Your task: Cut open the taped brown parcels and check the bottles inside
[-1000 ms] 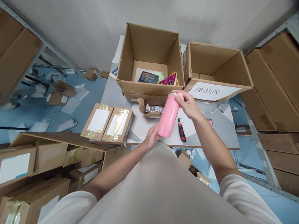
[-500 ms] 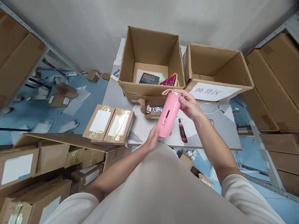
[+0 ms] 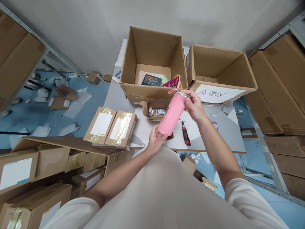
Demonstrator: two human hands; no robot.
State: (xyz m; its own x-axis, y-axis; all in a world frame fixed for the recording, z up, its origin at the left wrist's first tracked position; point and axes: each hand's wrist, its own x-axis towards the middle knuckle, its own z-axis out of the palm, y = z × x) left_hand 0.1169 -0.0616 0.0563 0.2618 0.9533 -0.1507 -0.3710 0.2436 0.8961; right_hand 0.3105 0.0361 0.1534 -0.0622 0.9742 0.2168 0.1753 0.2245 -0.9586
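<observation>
Pink bottle (image 3: 173, 114): tilted, between both hands. Right hand (image 3: 194, 106): fingers clamped on its upper end. Left hand (image 3: 156, 139): fingers curled at its base; cannot tell whether clamped. Box cutter (image 3: 186, 134) lies on the worktop (image 3: 224, 140), below the right fingers; small carton (image 3: 158, 103), beyond the left fingers.

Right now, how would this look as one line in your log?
left hand: fingers at pink bottle's base | right hand: fingers holding its top | bottle: tilted | red-black cutter: on table
</observation>
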